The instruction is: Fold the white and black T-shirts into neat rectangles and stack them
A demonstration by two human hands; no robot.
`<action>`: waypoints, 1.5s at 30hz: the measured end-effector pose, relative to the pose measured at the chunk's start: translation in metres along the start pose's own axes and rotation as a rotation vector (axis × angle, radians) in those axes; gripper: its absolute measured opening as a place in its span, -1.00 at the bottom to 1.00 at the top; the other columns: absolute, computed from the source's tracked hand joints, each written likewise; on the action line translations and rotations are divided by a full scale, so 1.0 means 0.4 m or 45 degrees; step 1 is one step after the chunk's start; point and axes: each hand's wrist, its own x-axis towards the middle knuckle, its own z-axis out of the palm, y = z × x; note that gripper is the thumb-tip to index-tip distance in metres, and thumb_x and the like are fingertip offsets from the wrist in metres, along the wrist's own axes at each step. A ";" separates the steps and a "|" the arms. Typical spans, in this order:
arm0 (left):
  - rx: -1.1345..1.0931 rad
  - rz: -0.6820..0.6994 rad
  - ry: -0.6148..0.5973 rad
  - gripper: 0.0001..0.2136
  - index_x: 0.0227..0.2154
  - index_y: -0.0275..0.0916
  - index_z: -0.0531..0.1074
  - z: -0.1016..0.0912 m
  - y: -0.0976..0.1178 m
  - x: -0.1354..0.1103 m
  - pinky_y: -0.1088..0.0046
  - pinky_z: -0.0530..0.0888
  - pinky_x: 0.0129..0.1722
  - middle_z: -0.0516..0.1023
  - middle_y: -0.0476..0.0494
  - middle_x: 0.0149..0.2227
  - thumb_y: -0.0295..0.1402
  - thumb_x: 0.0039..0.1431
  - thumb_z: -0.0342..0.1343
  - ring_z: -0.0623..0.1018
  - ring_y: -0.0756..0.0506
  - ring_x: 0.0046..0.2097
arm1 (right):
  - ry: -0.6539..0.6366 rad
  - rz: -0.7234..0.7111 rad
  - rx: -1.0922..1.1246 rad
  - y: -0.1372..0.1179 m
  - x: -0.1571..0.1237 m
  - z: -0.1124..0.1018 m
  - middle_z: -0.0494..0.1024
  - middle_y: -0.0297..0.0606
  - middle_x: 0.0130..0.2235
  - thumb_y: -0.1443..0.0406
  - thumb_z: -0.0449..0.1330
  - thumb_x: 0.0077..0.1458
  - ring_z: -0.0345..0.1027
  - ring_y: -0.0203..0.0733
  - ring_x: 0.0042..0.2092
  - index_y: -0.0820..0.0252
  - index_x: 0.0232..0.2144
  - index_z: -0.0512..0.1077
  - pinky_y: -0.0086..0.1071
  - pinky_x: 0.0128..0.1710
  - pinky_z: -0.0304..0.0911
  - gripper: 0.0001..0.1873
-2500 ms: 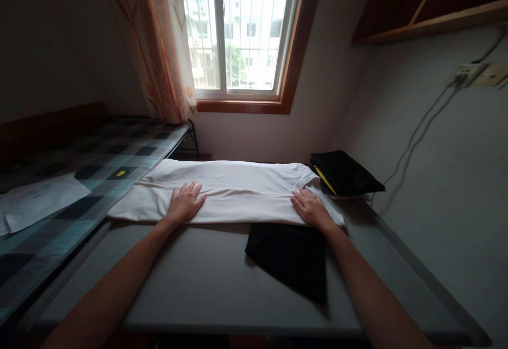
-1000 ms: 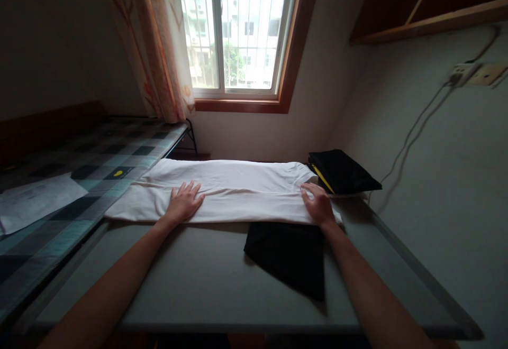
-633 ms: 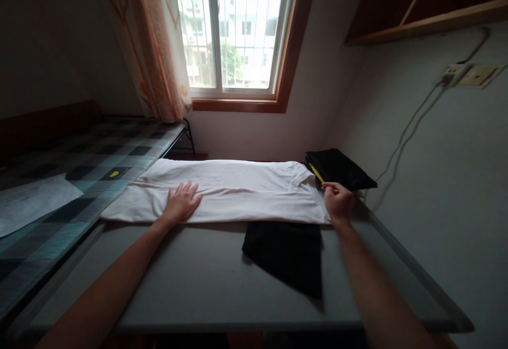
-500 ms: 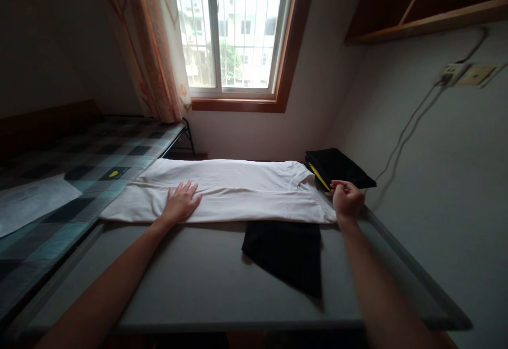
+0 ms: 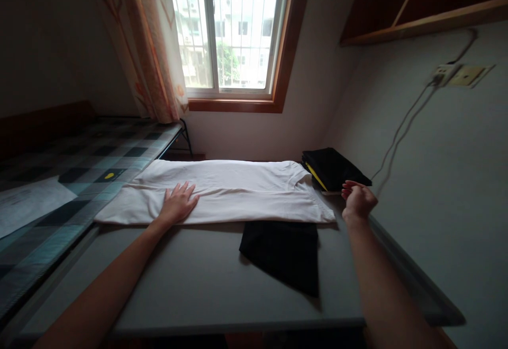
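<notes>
- Pressing flat on the shirt (image 5: 222, 193), the left hand (image 5: 177, 204) has its fingers spread and the palm down, so its grip is released and holds nothing.
- The shirt is white, folded into a long strip, and lies across the far part of the bench (image 5: 190, 280); its left end hangs over the bench edge onto the bed (image 5: 79, 180) beside it.
- The right hand (image 5: 358, 201) hovers just off the shirt's right end, near the bench's right edge, not touching the cloth. Its fingers are curled loosely inward (half clenched), and nothing shows in its grip.
- A black cloth (image 5: 283, 251) lies on the bench in front of the shirt, its far edge tucked under the shirt's near edge, between the two forearms.
- A black pouch (image 5: 335, 168) with a yellow stripe sits at the far right corner, just beyond the right hand and touching the shirt's collar end.
- The bed has a checked cover with a sheet of paper (image 5: 27, 209) on it.
- A window (image 5: 226, 31) with a curtain (image 5: 153, 47) stands behind the bench, and a cable (image 5: 400, 132) runs down the right wall.
</notes>
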 end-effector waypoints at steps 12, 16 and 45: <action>0.013 0.020 0.022 -0.48 0.25 -0.22 0.22 0.006 -0.004 0.001 -0.13 0.08 0.23 0.15 -0.27 0.34 -0.11 0.33 -0.23 0.13 -0.37 0.33 | -0.094 -0.072 -0.041 0.002 -0.023 0.014 0.45 -0.38 -0.55 0.35 0.01 -0.22 0.27 -0.38 -0.57 0.23 -0.52 0.44 -0.53 -0.61 0.18 -0.79; 0.012 0.023 0.025 -0.48 0.25 -0.22 0.22 0.010 -0.006 0.003 -0.14 0.09 0.23 0.15 -0.26 0.33 -0.11 0.34 -0.22 0.13 -0.37 0.33 | -0.113 -0.068 -0.038 0.003 -0.027 0.018 0.45 -0.38 -0.57 0.36 0.01 -0.23 0.27 -0.39 -0.57 0.22 -0.53 0.45 -0.53 -0.60 0.19 -0.78; -0.011 0.016 0.025 -0.49 0.25 -0.23 0.23 0.006 -0.004 0.001 -0.15 0.09 0.22 0.15 -0.28 0.33 -0.13 0.33 -0.21 0.13 -0.38 0.33 | -0.341 -0.113 -0.180 0.025 -0.062 0.040 0.48 -0.31 -0.57 0.32 0.04 -0.22 0.30 -0.31 -0.55 0.20 -0.55 0.48 -0.46 -0.56 0.24 -0.79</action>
